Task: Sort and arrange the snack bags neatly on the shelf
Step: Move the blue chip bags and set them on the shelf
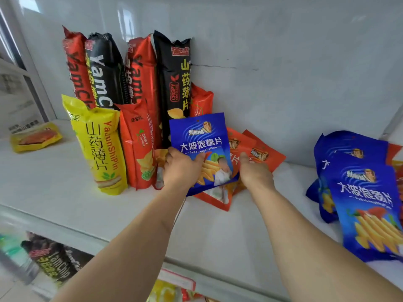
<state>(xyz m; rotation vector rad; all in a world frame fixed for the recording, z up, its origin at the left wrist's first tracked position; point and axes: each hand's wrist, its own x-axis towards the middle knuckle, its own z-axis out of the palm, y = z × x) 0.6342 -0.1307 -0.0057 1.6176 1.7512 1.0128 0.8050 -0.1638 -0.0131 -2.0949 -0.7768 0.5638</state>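
A blue chip bag (199,138) stands upright mid-shelf, gripped at its lower left by my left hand (182,167). My right hand (253,170) is at the bag's right edge, its fingers among the orange-red flat bags (265,155) lying behind and under it; what it grips is hidden. Tall red and black yam chip bags (139,70) stand at the back left. In front of them stand a yellow bag (102,147) and an orange-red bag (138,147). More blue bags (364,192) lie piled at the right.
The white shelf board (65,188) ends at a front edge low in view. A flat yellow packet (36,137) lies at the far left. Below, a lower shelf holds black yam chip bags (54,260). The white back wall (294,73) is close behind.
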